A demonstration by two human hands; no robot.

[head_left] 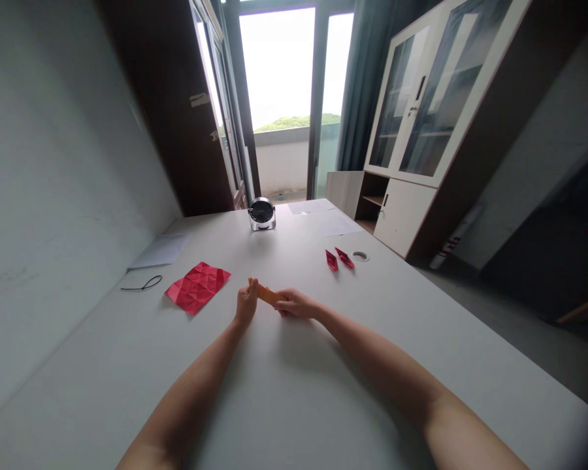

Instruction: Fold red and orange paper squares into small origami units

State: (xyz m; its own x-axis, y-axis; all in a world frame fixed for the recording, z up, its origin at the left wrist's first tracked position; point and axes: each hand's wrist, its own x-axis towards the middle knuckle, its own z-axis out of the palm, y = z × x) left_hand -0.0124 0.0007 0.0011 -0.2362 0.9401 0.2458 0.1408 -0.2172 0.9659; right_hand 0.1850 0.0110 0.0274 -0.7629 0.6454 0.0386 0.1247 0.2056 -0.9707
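Between my two hands, a little above the white table (294, 378), is a folded strip of orange paper (266, 294). My left hand (246, 304) is closed on its left end, thumb up. The fingers of my right hand (294, 303) pinch the right end. To the left of my hands lies a creased red paper sheet (198, 287), spread out flat. Two small folded red paper boats (332, 260) sit side by side to the right, beyond my right hand.
A round white ring (360, 256) lies beside the boats. Near the table's far edge stands a round chrome device (262, 214). White papers (161, 250) and a black cable tie (144, 284) lie at the left. A glass-door cabinet (411, 130) stands right of the table.
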